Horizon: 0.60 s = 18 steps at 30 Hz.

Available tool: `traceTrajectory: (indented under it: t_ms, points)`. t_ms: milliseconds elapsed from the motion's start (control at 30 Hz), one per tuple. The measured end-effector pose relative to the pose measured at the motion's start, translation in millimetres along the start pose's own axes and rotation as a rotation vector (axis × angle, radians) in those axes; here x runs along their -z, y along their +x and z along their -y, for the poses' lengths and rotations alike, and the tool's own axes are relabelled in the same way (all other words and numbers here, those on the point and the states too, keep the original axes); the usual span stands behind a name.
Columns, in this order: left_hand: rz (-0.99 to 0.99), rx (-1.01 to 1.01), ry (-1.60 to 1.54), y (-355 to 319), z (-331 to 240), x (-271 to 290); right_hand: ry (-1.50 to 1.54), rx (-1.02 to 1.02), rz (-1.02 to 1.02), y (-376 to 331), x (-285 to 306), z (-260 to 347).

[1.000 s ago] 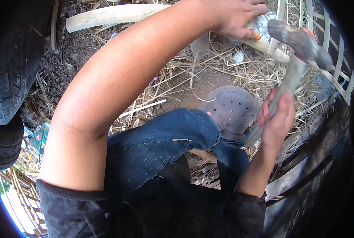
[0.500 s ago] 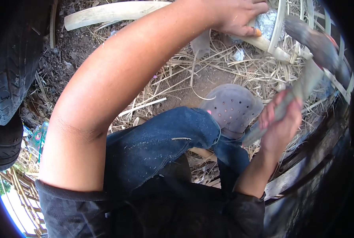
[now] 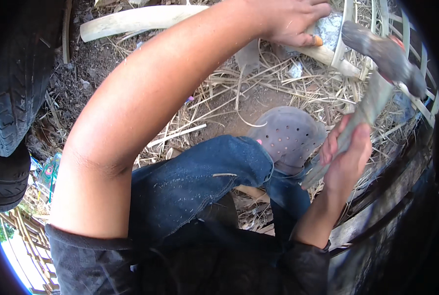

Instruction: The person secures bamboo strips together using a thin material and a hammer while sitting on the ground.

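Note:
My right hand (image 3: 347,147) is wrapped round the grey wooden handle of a hammer (image 3: 369,105). The hammer's dark metal head (image 3: 386,54) is raised at the upper right, beside pale upright bamboo strips (image 3: 346,32). At the top, my left hand (image 3: 298,24) grips a pale bamboo piece (image 3: 339,63), the thumb lying along it. A small orange patch shows at the thumb's tip. Part of this hand's grip is hidden. Behind the bamboo piece is a whitish-grey stone-like block (image 3: 330,32).
A wide pale bamboo slat (image 3: 141,20) lies on the ground at the upper left. Shavings (image 3: 273,78) litter the soil round my grey perforated clog (image 3: 288,135). Black tyres (image 3: 18,98) stand at the far left. Dark wooden slats (image 3: 376,216) lie at the lower right.
The hammer head has shifted slightly up and left and looks less blurred. My right hand keeps its hold on the handle; my left hand has barely moved.

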<state>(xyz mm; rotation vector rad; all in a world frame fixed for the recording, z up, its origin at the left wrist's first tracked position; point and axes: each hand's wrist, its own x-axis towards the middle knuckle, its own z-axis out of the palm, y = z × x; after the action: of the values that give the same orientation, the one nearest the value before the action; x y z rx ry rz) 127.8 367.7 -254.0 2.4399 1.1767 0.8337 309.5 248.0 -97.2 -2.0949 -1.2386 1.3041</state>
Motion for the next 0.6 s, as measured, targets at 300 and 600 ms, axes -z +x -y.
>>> traceTrajectory:
  t_ms: [300,600]
  points:
    - [0.021,-0.003,0.019,-1,1,8,-0.223,0.06,0.055,11,-3,-8]
    - [0.042,0.003,0.053,-11,7,0,-0.172,-0.011,0.088,12,-8,-1]
